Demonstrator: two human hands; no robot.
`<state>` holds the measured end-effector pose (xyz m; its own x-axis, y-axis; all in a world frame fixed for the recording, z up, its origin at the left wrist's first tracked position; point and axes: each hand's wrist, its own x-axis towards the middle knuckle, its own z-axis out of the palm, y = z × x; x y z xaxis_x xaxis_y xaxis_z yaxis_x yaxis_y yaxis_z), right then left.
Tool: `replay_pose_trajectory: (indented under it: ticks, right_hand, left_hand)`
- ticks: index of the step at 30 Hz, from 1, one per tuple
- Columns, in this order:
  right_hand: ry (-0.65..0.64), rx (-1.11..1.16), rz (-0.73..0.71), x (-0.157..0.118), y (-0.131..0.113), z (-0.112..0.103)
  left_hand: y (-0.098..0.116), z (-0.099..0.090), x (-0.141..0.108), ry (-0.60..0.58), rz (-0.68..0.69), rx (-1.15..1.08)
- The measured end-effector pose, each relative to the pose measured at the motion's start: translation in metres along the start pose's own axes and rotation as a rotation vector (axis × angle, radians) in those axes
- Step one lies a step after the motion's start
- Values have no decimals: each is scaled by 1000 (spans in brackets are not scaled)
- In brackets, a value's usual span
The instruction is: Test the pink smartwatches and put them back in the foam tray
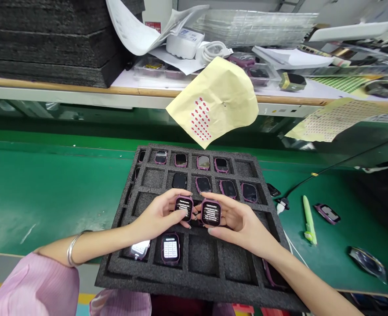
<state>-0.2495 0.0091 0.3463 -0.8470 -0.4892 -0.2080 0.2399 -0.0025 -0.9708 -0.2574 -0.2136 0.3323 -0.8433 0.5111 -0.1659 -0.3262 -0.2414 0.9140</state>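
The left hand (162, 213) holds the left watch (182, 205), its fingers narrowed around the case and its thumb over the lower part of the screen. The right hand (236, 219) holds the right watch (211, 212), with fingers closed to the case width and thumb along the near edge. Both screens face up and show white lines of text on black. The two watches are side by side above the middle of the foam tray (203, 281), the right one at 3 o'clock from the left one.

Taking the held watches as the clock's centre, dark watches (181, 160) sit in tray pockets from 11 to 2 o'clock. A watch with a white grid on its screen (171, 249) lies in a pocket at 7, and a bright-screened watch (140, 249) at 8, partly under the left forearm. Another watch (273, 274) shows at about 4, partly hidden by the right forearm.

The tray rests on the green table (48, 184). At 3 o'clock a green pen (309, 219) lies beyond the tray, with a loose watch (327, 213) just beside it. At 12, yellow paper (233, 96) with red arrows hangs over the shelf edge (147, 91); black foam (42, 44) is stacked at 10 to 11.
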Motion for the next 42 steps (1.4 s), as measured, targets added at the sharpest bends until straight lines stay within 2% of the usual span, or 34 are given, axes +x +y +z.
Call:
replay_pose_trajectory:
  ticks: [4,7,12,18,20,22,25,27,28,31,34,37,39,42]
  right_hand:
    - [-12,-39,-3,-2,1,4]
    - [-13,-153,-1,-5,-1,7]
    - [1,-589,-91,-9,-11,10]
    - [-250,-946,-176,-20,-15,23]
    - [-193,-1076,-216,-32,-15,19]
    - [-51,-1214,-267,-48,-15,8]
    - [180,-1446,-263,-77,-10,-16]
    - [250,-1556,-243,-96,-2,-26]
    - [269,-1584,-228,-104,2,-28]
    - [314,-1645,-132,-122,17,-26]
    - [322,-1756,-75,-132,31,-21]
    - [343,-1811,-105,-136,41,-20]
    - [411,-1775,-97,-135,42,-19]
    - [435,-1626,-85,-132,37,-17]
  left_hand:
    - [2,0,-1,14,10,-10]
    - [4,0,-3,16,8,-20]
    - [7,-2,-7,23,16,-39]
    - [9,-8,-14,-13,41,-32]
    - [8,-11,-20,-26,54,13]
    - [7,-18,-28,-24,78,135]
    - [7,-36,-43,69,172,552]
    - [11,-52,-50,152,245,918]
    - [14,-59,-52,152,261,1075]
    - [26,-70,-52,61,263,1436]
    - [35,-61,-44,54,329,1664]
    - [31,-34,-30,44,387,1754]
    - [20,-14,-19,-1,371,1785]
    - [7,4,-5,19,271,1835]
